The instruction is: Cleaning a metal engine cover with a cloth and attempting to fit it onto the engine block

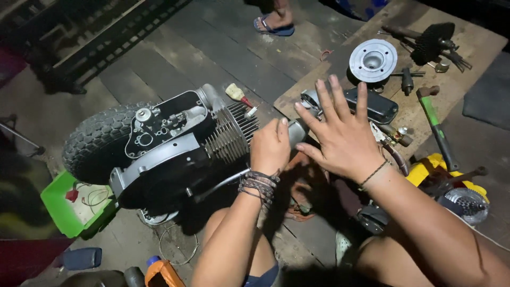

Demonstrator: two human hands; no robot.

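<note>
On engine cylinder [229,135] — left hand [270,149]

green tray [56,204], yellow container [425,169] — black knobbly tyre [95,141], green-handled hammer [435,125].

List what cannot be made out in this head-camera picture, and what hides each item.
- Metal part under the left hand: covered by its fingers.
- Black cover: its left end sits behind the right hand.
- Tyre: mostly behind the engine.
- Person at the top: cut off by the edge.

The left hand [270,146] covers the end of the metal tube [297,130] it holds; beyond it, a sandalled foot [273,24] is cut off at the top edge.
</note>
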